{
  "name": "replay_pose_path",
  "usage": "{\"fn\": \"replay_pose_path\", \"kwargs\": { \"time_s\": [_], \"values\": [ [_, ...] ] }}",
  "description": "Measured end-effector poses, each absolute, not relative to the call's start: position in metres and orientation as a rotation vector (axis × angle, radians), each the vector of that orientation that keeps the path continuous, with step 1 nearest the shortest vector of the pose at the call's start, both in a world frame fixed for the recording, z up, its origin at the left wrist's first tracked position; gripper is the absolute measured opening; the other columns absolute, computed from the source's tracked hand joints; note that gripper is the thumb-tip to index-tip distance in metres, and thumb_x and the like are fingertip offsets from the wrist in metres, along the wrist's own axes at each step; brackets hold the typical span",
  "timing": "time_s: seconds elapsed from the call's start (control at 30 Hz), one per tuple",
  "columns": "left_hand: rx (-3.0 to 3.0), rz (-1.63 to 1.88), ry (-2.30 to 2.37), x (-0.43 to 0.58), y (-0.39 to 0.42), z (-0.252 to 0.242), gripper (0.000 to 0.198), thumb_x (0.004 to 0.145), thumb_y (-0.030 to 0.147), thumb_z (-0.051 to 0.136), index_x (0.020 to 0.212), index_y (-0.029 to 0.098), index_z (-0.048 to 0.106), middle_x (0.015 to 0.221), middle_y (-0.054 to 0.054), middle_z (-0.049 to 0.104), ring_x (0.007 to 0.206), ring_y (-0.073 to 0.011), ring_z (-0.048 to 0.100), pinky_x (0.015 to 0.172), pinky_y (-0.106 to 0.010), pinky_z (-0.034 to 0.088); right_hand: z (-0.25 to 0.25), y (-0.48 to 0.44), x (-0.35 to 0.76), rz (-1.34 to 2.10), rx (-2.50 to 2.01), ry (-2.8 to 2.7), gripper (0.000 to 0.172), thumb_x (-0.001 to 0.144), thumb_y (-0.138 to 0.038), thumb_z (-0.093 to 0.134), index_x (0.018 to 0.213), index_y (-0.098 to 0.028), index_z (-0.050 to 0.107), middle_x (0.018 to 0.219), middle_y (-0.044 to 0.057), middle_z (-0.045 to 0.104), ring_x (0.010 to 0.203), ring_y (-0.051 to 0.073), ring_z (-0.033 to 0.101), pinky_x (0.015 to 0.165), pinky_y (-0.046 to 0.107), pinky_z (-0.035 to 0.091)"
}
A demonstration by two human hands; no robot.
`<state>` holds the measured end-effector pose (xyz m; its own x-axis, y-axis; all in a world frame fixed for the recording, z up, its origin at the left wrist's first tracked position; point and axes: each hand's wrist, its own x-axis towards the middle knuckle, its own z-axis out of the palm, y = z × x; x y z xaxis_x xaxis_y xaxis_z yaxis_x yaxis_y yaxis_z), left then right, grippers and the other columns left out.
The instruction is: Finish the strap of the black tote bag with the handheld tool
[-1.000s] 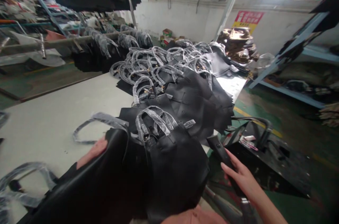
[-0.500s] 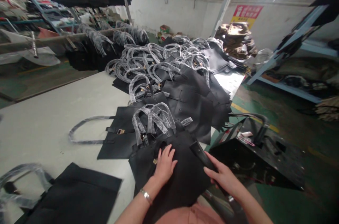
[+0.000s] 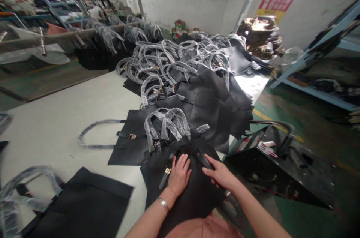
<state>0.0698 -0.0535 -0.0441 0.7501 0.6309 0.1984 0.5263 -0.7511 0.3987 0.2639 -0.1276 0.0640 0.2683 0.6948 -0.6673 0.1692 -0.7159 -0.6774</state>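
A black leather bag panel (image 3: 194,196) lies at the near edge of the white table (image 3: 64,118), with wrapped grey handles (image 3: 164,125) at its far end. My left hand (image 3: 178,176) rests flat on the panel beside a black strap with a gold buckle (image 3: 166,171), fingers apart. My right hand (image 3: 221,174) grips a black tool (image 3: 204,158) whose tip lies on the panel close to my left fingers. A metal bracelet (image 3: 163,203) sits on my left wrist.
A long pile of black bag panels with wrapped handles (image 3: 182,69) runs up the table. Another panel with a gold buckle (image 3: 132,142) lies to the left, and a plain black sheet (image 3: 84,204) lies near left. A black machine (image 3: 281,163) stands on the green floor at right.
The large black piece was laid down at the near left. My left hand came onto the panel, and my right hand moved the tool leftward onto it.
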Motion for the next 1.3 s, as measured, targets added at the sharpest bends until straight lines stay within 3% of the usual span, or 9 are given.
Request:
{"fn": "replay_pose_path", "kwargs": {
  "time_s": [0.27,0.4,0.47,0.57,0.67,0.8,1.13,1.3],
  "values": [
    [2.589,0.465,0.908,0.07,-0.055,-0.047,0.042,0.093,0.017,0.045,0.135,0.018,0.047,0.145,-0.013,0.043,0.137,-0.0289,0.035,0.114,-0.06,0.023,0.073,-0.124,0.262,1.497,-2.09,-0.819,0.067,0.082,-0.029,0.06,0.145,-0.02,0.039,0.054,-0.004,0.057,0.039,0.011,0.05,0.032,0.018,0.038],
    [2.599,0.505,0.908,0.069,-0.056,-0.046,0.04,0.094,0.019,0.046,0.134,0.017,0.047,0.143,-0.014,0.044,0.135,-0.0296,0.036,0.113,-0.06,0.023,0.07,-0.109,0.246,1.347,-2.075,-0.857,0.067,0.084,-0.033,0.057,0.147,-0.021,0.036,0.066,-0.001,0.06,0.047,0.011,0.054,0.038,0.019,0.042],
    [2.612,0.53,0.895,0.066,-0.059,-0.046,0.035,0.094,0.017,0.043,0.127,0.018,0.053,0.134,-0.014,0.052,0.128,-0.029,0.045,0.109,-0.057,0.029,0.072,-0.107,0.239,1.252,-2.028,-0.913,0.068,0.085,-0.036,0.057,0.148,-0.022,0.033,0.067,-0.001,0.061,0.053,0.012,0.057,0.043,0.019,0.046],
    [2.634,0.523,0.826,0.06,-0.065,-0.048,0.025,0.093,0.014,0.042,0.107,0.018,0.063,0.101,-0.012,0.064,0.098,-0.0256,0.058,0.087,-0.045,0.046,0.076,-0.113,0.231,1.26,-1.997,-0.98,0.068,0.084,-0.036,0.058,0.146,-0.02,0.037,0.057,-0.004,0.056,0.048,0.012,0.055,0.041,0.019,0.044],
    [2.691,0.558,0.769,0.056,-0.068,-0.053,0.018,0.09,0.017,0.047,0.09,0.016,0.064,0.08,-0.01,0.062,0.079,-0.0233,0.057,0.068,-0.037,0.045,0.074,-0.115,0.223,1.448,-2.036,-1.014,0.066,0.083,-0.031,0.058,0.145,-0.02,0.039,0.05,-0.006,0.051,0.04,0.01,0.049,0.035,0.016,0.038],
    [2.697,0.821,0.752,0.055,-0.071,-0.06,0.011,0.081,0.018,0.056,0.071,0.017,0.06,0.071,-0.008,0.059,0.072,-0.0212,0.055,0.061,-0.033,0.04,0.062,-0.097,0.206,1.522,-2.076,-1.094,0.066,0.083,-0.029,0.058,0.145,-0.019,0.038,0.047,-0.007,0.051,0.038,0.009,0.047,0.034,0.016,0.036],
    [2.624,0.847,0.862,0.057,-0.073,-0.06,0.012,0.079,0.018,0.057,0.066,0.018,0.059,0.066,-0.007,0.061,0.065,-0.0208,0.057,0.059,-0.032,0.041,0.063,-0.076,0.202,1.587,-2.093,-1.154,0.068,0.084,-0.03,0.056,0.147,-0.015,0.034,0.046,-0.005,0.054,0.037,0.011,0.05,0.034,0.019,0.04],
    [2.554,0.732,0.859,0.058,-0.072,-0.056,0.018,0.086,0.021,0.053,0.07,0.018,0.06,0.067,-0.008,0.062,0.065,-0.02,0.059,0.062,-0.031,0.044,0.057,-0.066,0.201,1.601,-2.04,-1.192,0.068,0.086,-0.03,0.055,0.148,-0.014,0.032,0.051,-0.004,0.056,0.04,0.01,0.051,0.037,0.019,0.042]
  ]
}}
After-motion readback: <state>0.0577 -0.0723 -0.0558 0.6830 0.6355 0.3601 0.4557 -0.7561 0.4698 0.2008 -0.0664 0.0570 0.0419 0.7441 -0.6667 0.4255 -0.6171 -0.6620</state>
